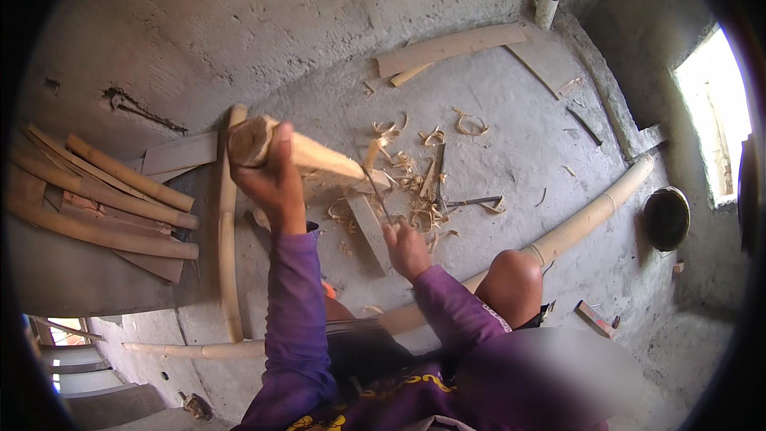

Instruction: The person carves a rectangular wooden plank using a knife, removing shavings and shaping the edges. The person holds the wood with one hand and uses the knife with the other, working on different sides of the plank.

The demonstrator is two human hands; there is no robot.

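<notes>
My left hand [275, 183] is wrapped round the thick end of a pale piece of wood [327, 160], held up at a slant with its narrower end pointing right and down. My right hand [407, 249] is closed on a knife [381, 201]; its handle is mostly hidden in my fingers. The thin dark blade reaches up to the wood's narrow end and appears to touch it. A curled strip of wood [373, 152] stands up beside the blade. Below lies a flat board [369, 231], and pale shavings [411, 183] are scattered around it.
A long bamboo pole [570, 227] runs across by my legs; another pole [228, 247] lies to the left. Split bamboo and boards [120, 203] are piled far left. A dark bucket [666, 219] stands right, a plank [447, 48] by the back wall, dark metal bars [471, 203] among shavings.
</notes>
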